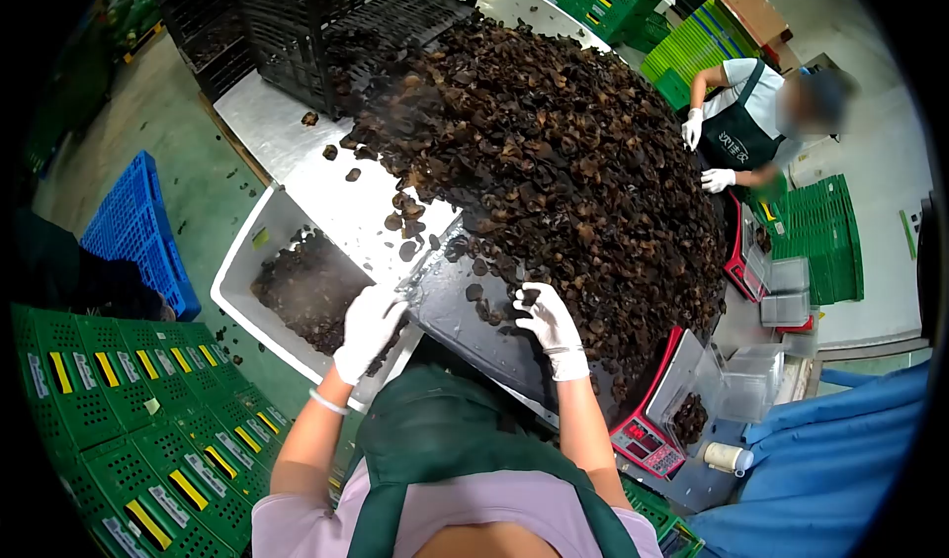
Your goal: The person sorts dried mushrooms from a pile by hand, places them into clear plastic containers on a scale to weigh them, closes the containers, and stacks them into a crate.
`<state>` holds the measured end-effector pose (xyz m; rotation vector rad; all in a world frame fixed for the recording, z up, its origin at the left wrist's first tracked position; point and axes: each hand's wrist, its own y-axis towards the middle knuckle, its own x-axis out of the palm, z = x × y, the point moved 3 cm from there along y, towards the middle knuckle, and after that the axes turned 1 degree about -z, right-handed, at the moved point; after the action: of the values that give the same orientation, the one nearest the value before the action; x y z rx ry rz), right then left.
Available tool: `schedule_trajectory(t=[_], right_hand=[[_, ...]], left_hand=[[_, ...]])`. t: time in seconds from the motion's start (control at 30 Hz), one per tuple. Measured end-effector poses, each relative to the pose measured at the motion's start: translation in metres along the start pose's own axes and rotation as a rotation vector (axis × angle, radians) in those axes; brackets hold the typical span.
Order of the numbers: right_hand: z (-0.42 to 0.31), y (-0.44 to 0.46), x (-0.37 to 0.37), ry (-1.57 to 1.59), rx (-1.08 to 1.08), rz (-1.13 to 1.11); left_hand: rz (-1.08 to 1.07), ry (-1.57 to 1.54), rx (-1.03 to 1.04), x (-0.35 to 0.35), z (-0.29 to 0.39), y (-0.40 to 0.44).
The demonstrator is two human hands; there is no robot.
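A large heap of dark brown wood ear mushrooms (554,133) covers the metal table. My right hand (550,329), in a white glove, is at the heap's near edge, its fingers curled around a small dark mushroom piece. Over the inner edge of a white-rimmed bin (237,273) is my gloved left hand (370,329), fingers stretched toward the table and nothing visible in them. More wood ear mushrooms (308,286) lie inside that bin. Between my hands, a few loose pieces rest on a wet dark board (445,296).
A black crate (287,44) lies tipped at the far left of the heap. Red scales (647,439) and clear tubs (751,380) line the right side. Across the heap stands a co-worker (741,128) in white gloves. Green crates (148,429) and a blue pallet (143,232) are on my left.
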<state>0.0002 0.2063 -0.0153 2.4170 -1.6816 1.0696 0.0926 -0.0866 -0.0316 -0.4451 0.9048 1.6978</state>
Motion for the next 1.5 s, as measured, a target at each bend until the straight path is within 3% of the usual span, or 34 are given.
schedule_trajectory(t=[0.1, 0.17, 0.23, 0.3, 0.37, 0.43, 0.5, 0.57, 0.63, 0.7, 0.73, 0.77, 0.8, 0.83, 0.9, 0.97, 1.0, 1.03, 1.1, 1.17, 1.23, 1.3, 1.37, 1.43, 1.5], right_hand=[[0.006, 0.003, -0.007, -0.215, 0.001, 0.032], [0.014, 0.016, 0.008, -0.653, 0.060, 0.167], [0.029, 0.024, 0.024, -1.258, -0.261, 0.166], [0.047, 0.027, 0.032, -1.724, -0.421, 0.207], [0.053, 0.030, 0.027, -1.703, -0.489, 0.170], [0.043, 0.029, 0.023, -1.330, -0.340, 0.086], [0.024, 0.035, 0.026, -0.793, -0.013, 0.033], [0.021, 0.053, 0.019, -0.531, -0.017, 0.099], [0.010, 0.074, 0.036, -0.687, -0.050, 0.084], [0.006, 0.097, 0.061, -1.128, -0.633, 0.018], [0.006, 0.103, 0.072, -1.218, -0.543, 0.029], [0.011, 0.112, 0.077, -1.381, -0.699, 0.043], [0.019, 0.117, 0.079, -1.523, -0.592, 0.004], [0.025, 0.121, 0.080, -1.663, -0.480, -0.033], [0.039, 0.127, 0.069, -1.746, -0.468, -0.067], [0.044, 0.128, 0.053, -1.139, -0.183, -0.033], [0.041, 0.123, 0.051, -0.690, 0.119, -0.101], [0.037, 0.115, 0.055, -0.693, 0.120, -0.092], [0.036, 0.099, 0.062, -0.025, 0.235, -0.150], [0.043, 0.094, 0.058, 0.157, 0.223, -0.219], [0.040, 0.087, 0.066, 0.213, 0.234, -0.266], [0.039, 0.071, 0.078, 0.056, 0.218, -0.154], [0.035, 0.049, 0.114, -0.435, 0.235, -0.235], [0.045, 0.032, 0.132, -0.670, 0.146, -0.283], [0.055, 0.030, 0.128, -0.624, 0.155, -0.353]], left_hand=[[-0.061, -0.120, 0.103, 0.033, 0.029, 0.027], [-0.092, -0.116, 0.192, 0.065, 0.042, 0.041], [-0.122, -0.080, 0.259, 0.089, 0.051, 0.047], [-0.249, -0.010, 0.232, 0.103, 0.044, 0.049], [-0.177, -0.095, 0.185, 0.098, 0.037, 0.046], [-0.101, -0.204, 0.068, 0.080, 0.028, 0.038], [-0.144, -0.351, -0.101, 0.054, 0.015, 0.028], [-0.201, -0.406, -0.392, 0.033, -0.002, 0.012], [-0.036, -0.475, -0.401, 0.007, -0.012, 0.003], [0.006, -0.320, -0.456, -0.016, -0.029, -0.011], [0.022, -0.274, -0.506, -0.023, -0.039, -0.019], [0.037, -0.228, -0.556, -0.031, -0.050, -0.028], [0.095, 0.126, -0.328, -0.044, -0.049, -0.030], [0.076, 0.217, -0.367, -0.049, -0.053, -0.034], [0.118, 0.264, -0.363, -0.058, -0.055, -0.036], [0.146, 0.208, -0.388, -0.058, -0.057, -0.031], [0.151, 0.148, -0.374, -0.055, -0.056, -0.027], [0.154, 0.086, -0.354, -0.053, -0.052, -0.020], [0.162, -0.017, -0.305, -0.044, -0.040, -0.003], [0.152, -0.103, -0.259, -0.037, -0.024, 0.017], [0.137, -0.096, -0.217, -0.027, -0.018, 0.033], [0.178, -0.115, -0.221, -0.022, -0.022, 0.045], [0.211, -0.138, -0.258, -0.013, -0.039, 0.053], [0.243, -0.164, -0.291, -0.009, -0.046, 0.064], [0.013, -0.131, -0.395, 0.006, -0.046, 0.077]])
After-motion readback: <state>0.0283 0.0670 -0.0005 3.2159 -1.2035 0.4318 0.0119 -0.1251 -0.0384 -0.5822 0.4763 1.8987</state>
